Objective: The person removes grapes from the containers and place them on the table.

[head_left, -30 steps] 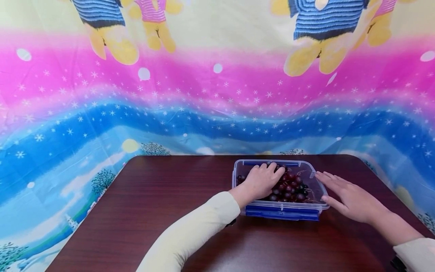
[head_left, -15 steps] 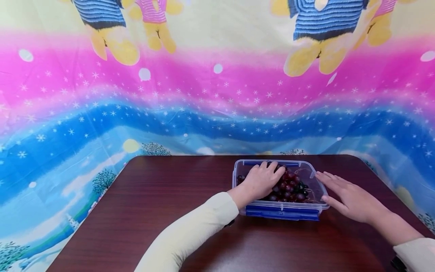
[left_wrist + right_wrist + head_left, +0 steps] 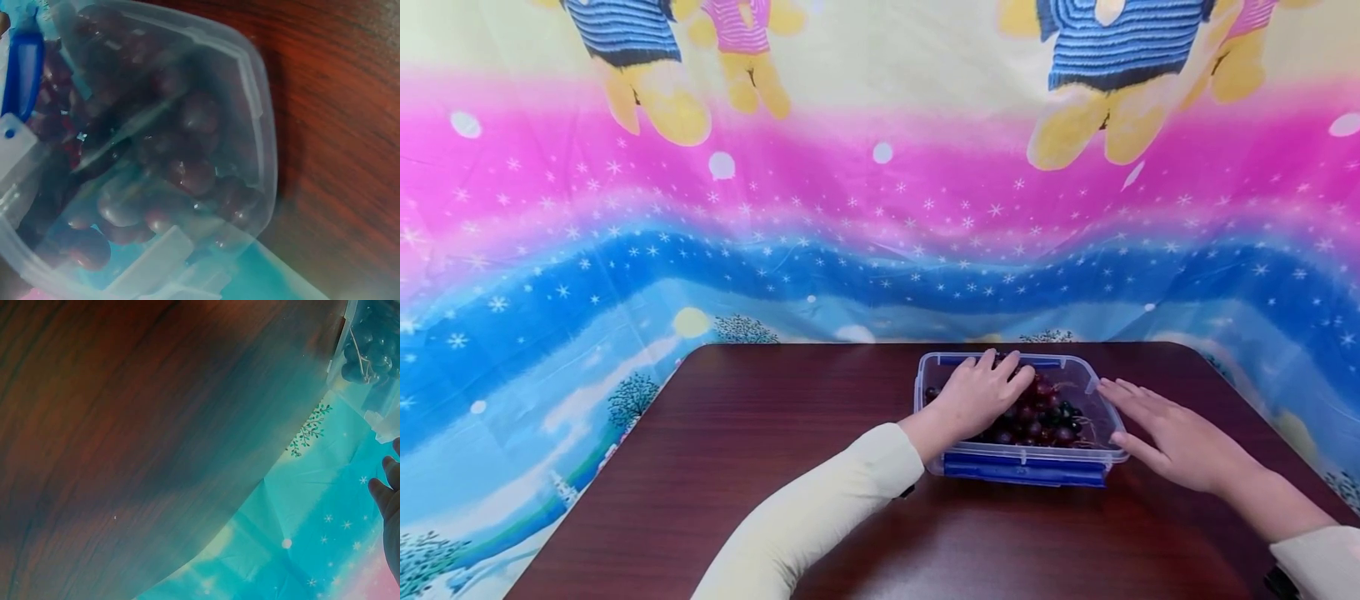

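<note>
Dark red grapes (image 3: 1037, 425) lie in a clear plastic box (image 3: 1022, 454) with blue side clips, at the right of the table in the head view. My left hand (image 3: 973, 396) reaches into the box from the left, its fingers bent down over grapes and gripping them; the fingertips are hidden. The right hand (image 3: 1180, 437) touches the box's right rim with its fingers straight. Through the box's cloudy wall, the left wrist view shows grapes (image 3: 194, 175). A grape stem (image 3: 359, 353) and part of the right hand (image 3: 390, 506) show in the right wrist view.
The brown wooden table (image 3: 760, 442) extends left of the box and in front of it. A printed cloth (image 3: 850, 208) with snowflakes and bears hangs behind the table's far edge.
My left hand has shifted slightly up and to the right over the grapes. The right hand and the box have stayed in place.
</note>
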A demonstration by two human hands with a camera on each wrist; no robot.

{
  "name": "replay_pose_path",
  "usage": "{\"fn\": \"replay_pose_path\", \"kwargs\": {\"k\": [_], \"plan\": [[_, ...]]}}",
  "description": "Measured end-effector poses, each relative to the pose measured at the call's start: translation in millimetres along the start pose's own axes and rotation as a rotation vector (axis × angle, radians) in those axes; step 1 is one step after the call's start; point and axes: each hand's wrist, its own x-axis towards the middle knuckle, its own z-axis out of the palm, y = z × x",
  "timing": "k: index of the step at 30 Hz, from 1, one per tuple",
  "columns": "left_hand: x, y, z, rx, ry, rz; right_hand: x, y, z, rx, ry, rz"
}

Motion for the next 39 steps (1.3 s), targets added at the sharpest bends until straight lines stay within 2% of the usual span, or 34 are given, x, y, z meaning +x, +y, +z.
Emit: {"fn": "replay_pose_path", "kwargs": {"k": [5, 16, 28, 34, 39], "plan": [[0.5, -4.6, -3.7, 0.023, 0.072, 0.0, 0.1, -0.1, -0.3, 0.001, 0.002, -0.004], [-2.1, -12.3, -8.3, 0.057, 0.124, 0.009, -1.2, -1.1, -0.1, -0.001, 0.003, 0.004], [-2.5, -21.2, -15.2, 0.043, 0.161, 0.037, -2.3, -2.1, 0.5, 0.001, 0.003, 0.017], [-3.2, -25.3, -18.7, 0.026, 0.161, 0.033, -1.6, -2.7, -0.1, 0.005, 0.001, 0.014], [-2.8, -29.2, -21.4, 0.032, 0.19, 0.023, -1.6, -2.8, 0.3, 0.005, 0.009, 0.023]]}}
